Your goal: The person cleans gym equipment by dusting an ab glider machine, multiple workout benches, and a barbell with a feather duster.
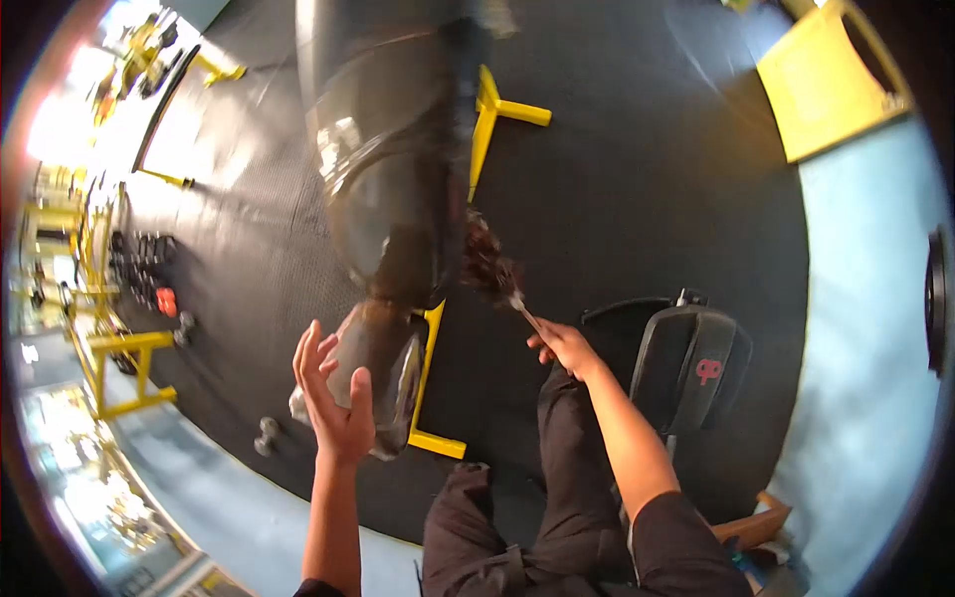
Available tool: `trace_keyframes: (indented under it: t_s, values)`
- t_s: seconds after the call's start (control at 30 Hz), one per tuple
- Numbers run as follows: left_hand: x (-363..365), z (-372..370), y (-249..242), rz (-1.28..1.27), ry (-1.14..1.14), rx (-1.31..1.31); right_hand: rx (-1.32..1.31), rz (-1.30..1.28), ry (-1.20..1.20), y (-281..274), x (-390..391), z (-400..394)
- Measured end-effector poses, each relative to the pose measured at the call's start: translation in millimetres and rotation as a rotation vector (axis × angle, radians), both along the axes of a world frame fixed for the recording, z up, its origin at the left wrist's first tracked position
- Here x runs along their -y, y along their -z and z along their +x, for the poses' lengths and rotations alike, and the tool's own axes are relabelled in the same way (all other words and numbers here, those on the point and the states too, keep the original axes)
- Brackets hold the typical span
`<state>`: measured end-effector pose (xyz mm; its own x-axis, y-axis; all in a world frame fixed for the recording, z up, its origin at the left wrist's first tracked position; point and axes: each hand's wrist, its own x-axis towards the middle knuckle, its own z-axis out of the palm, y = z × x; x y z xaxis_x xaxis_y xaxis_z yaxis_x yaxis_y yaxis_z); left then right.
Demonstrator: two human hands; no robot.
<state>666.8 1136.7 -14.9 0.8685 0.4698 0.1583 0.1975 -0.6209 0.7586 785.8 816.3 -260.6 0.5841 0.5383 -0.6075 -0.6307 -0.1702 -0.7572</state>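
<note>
My right hand (pixel 567 350) is closed round the thin handle of a feather duster (pixel 487 261) with dark brown plumes. The plumes are at the right side of a large, dark, shiny padded piece (pixel 388 189), which hangs or stands in front of me and is blurred in part. Raised at the lower left of this piece, my left hand (pixel 336 403) has its fingers spread and holds nothing. Behind the left hand is a lower dark part (pixel 373 373) with a glossy, wrapped-looking surface. Whether the left fingertips touch it I cannot tell.
Yellow metal legs (pixel 438 445) stand on the black floor. A black padded seat (pixel 686 368) is right of my legs. Dumbbells (pixel 267 436) lie at the left, near a yellow frame (pixel 134 373). A yellow panel (pixel 826 80) is at the upper right.
</note>
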Motion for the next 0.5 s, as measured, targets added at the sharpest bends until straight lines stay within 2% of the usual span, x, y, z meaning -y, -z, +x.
trace_keyframes:
  t_s: [0.1, 0.17, 0.2, 0.27, 0.3, 0.37, 0.5]
  values:
    - [28.5, 110.3, -2.1, 0.208, 0.196, -0.107, 0.003, 0.13, -0.106, 8.8, -13.5, 85.4]
    - [28.6, 188.5, 4.2, 0.637, 0.299, 0.03, 0.035, 0.198, -0.174, 15.1, -29.8, 138.8]
    - [28.9, 224.6, 8.4, 0.651, 0.337, 0.004, 0.051, 0.217, -0.216, 15.2, -37.9, 162.1]
    - [28.4, 281.4, 16.6, 0.733, 0.227, 0.045, -0.021, 0.363, -0.215, 5.0, -56.2, 205.8]
    - [27.1, 293.0, 26.2, 0.75, 0.242, 0.022, -0.042, 0.386, -0.205, -1.8, -64.0, 224.4]
    - [16.7, 301.2, 51.9, 1.016, 0.173, 0.165, 0.014, 0.533, -0.123, -20.2, -78.0, 258.0]
    - [3.8, 295.9, 65.4, 0.926, 0.158, 0.16, 0.148, 0.614, -0.1, -68.8, -78.6, 314.1]
